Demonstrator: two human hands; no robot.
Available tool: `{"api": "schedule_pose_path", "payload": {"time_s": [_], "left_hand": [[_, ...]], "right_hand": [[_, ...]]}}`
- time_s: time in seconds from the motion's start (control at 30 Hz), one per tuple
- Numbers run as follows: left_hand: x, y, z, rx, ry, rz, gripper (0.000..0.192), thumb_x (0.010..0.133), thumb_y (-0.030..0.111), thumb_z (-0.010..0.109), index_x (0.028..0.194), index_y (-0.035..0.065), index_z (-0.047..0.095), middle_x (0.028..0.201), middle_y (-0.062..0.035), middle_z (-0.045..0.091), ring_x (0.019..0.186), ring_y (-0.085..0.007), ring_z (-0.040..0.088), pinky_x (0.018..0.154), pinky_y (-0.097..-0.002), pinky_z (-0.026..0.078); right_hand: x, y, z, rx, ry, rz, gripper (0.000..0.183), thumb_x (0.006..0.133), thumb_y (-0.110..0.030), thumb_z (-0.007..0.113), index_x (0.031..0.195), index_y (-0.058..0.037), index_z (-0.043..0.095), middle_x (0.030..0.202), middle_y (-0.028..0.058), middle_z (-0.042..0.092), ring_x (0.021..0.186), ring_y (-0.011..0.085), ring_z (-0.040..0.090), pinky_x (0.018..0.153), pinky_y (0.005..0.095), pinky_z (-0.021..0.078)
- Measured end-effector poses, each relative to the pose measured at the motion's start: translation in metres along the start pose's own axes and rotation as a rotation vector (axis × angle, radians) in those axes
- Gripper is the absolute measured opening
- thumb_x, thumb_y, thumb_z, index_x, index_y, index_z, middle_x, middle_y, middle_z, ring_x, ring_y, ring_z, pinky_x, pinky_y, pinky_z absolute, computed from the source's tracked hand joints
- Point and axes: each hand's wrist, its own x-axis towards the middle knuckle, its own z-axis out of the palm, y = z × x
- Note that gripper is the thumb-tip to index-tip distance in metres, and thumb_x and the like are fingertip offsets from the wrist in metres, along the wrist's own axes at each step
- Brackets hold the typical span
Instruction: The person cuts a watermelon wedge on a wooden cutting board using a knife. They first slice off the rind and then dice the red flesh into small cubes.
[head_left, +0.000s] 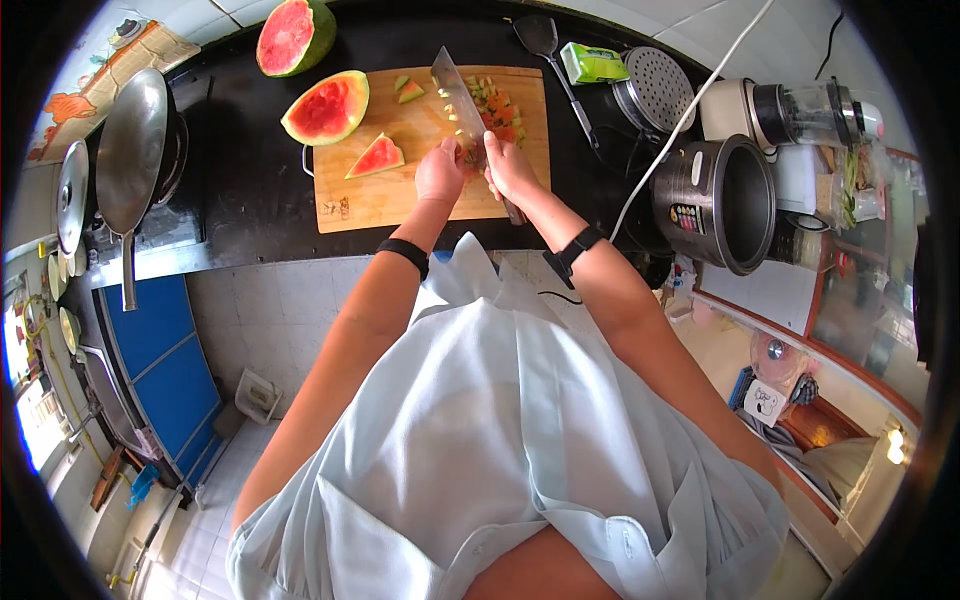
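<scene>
My right hand (511, 169) grips the handle of a kitchen cleaver (459, 94), whose blade points away from me over the wooden cutting board (375, 206). Close against the blade's left side, my left hand (439, 174) has its fingers curled around a small piece of watermelon, mostly hidden by fingers and blade. Pale rind bits cling to the blade. Right of it lies a heap of chopped watermelon and rind (499, 112). A red watermelon wedge (379, 156) rests on the board's left part, with small rind pieces (409, 91) farther back.
A hollowed watermelon piece (328, 109) overlaps the board's left edge; a cut watermelon (296, 37) stands behind it. A wok (133, 150) is at left. Rightward are a spatula (566, 75), a green packet (594, 63), a perforated steamer plate (660, 88), a pot (712, 202) and a white cable (675, 135).
</scene>
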Motion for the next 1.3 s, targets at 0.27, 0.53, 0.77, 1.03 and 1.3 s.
{"api": "schedule_pose_path", "payload": {"time_s": [0.27,0.53,0.77,1.03,1.3], "left_hand": [[-0.002,-0.009,0.0,-0.029,0.036,-0.019,0.012,0.077,0.012,0.061,0.088,0.0071,0.059,0.084,-0.0155,0.065,0.082,-0.0371,0.062,0.072,-0.0458,0.05],[-0.003,-0.008,-0.002,0.017,0.009,-0.005,0.009,0.079,0.014,0.059,0.084,0.0078,0.062,0.087,-0.0154,0.065,0.083,-0.0365,0.062,0.072,-0.0463,0.05],[-0.001,-0.007,0.004,0.03,0.067,0.001,0.013,0.076,0.018,0.06,0.083,0.008,0.063,0.083,-0.0171,0.065,0.081,-0.038,0.063,0.071,-0.0486,0.05],[0.0,-0.002,0.003,0.017,0.02,0.011,0.017,0.076,0.028,0.062,0.084,0.0132,0.063,0.078,-0.0134,0.065,0.076,-0.0356,0.064,0.065,-0.0454,0.051],[-0.004,-0.006,-0.007,0.135,-0.138,0.043,0.017,0.081,0.022,0.057,0.092,0.0097,0.062,0.089,-0.0164,0.064,0.084,-0.0371,0.064,0.071,-0.0468,0.051]], "right_hand": [[-0.017,0.021,0.002,-0.295,0.099,-0.361,0.051,0.101,-0.047,0.035,0.081,-0.0037,0.053,0.049,0.0014,0.047,0.041,0.0148,0.049,0.041,0.0317,0.0409],[-0.025,0.018,0.003,-0.339,0.058,-0.148,0.06,0.1,-0.045,0.031,0.087,0.004,0.062,0.083,0.0284,0.063,0.086,0.0457,0.06,0.075,0.0523,0.0459],[-0.014,0.022,0.005,-0.387,0.043,-0.1,0.066,0.098,-0.052,0.028,0.09,0.0029,0.065,0.087,0.0291,0.064,0.09,0.0467,0.061,0.078,0.0535,0.0461],[0.0,0.026,0.013,-0.436,0.119,-0.232,0.065,0.098,-0.051,0.029,0.097,0.0037,0.065,0.091,0.0316,0.062,0.097,0.0483,0.058,0.082,0.053,0.0444],[0.022,0.011,0.011,0.247,-0.023,0.108,0.054,0.099,-0.056,0.031,0.098,-0.0063,0.052,0.05,0.0024,0.044,0.031,0.014,0.041,0.028,0.0296,0.0346]]}}
